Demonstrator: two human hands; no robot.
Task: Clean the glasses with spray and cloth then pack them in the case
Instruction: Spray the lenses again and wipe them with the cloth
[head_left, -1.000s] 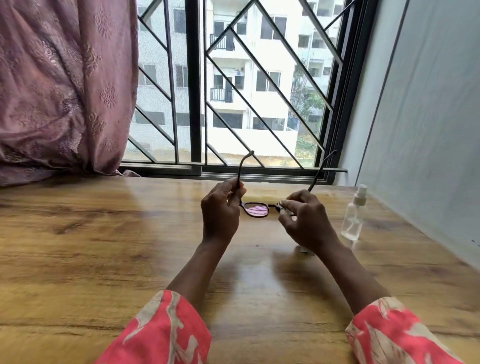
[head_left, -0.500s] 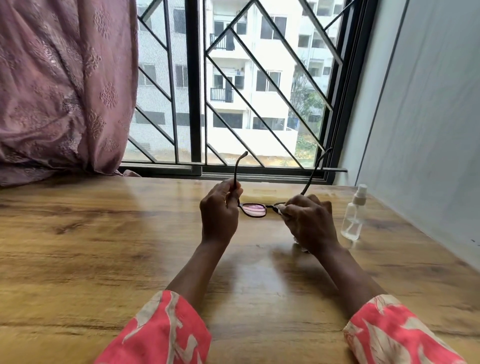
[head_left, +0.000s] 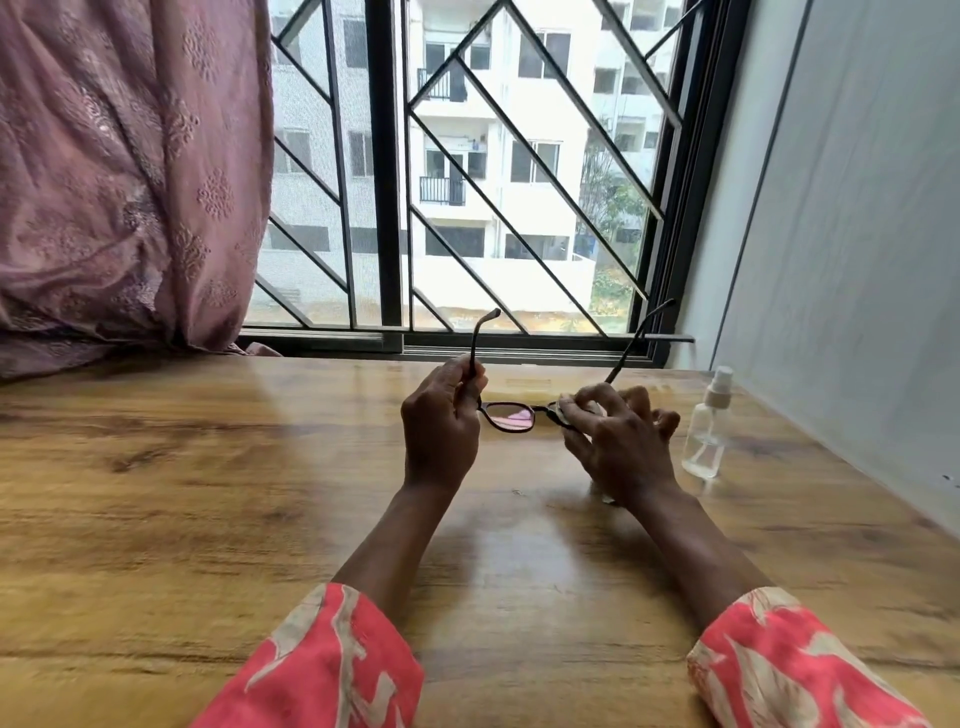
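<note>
Dark-framed glasses (head_left: 511, 417) are held above the wooden table (head_left: 208, 493), arms pointing up toward the window. My left hand (head_left: 441, 423) grips the left arm near its hinge. My right hand (head_left: 618, 441) pinches a pale cloth (head_left: 571, 410) around the right lens, which is hidden under the cloth and fingers. A small clear spray bottle (head_left: 706, 428) with a white nozzle stands upright on the table just right of my right hand. No case is in view.
A window with a black diagonal grille (head_left: 467, 208) runs along the table's far edge. A pink curtain (head_left: 119, 171) hangs at the left, its hem on the table. A grey wall (head_left: 857, 234) borders the right side.
My right hand has shifted on the right lens, its outer fingers spreading out. The glasses tilted slightly. The left hand and the bottle stay put.
</note>
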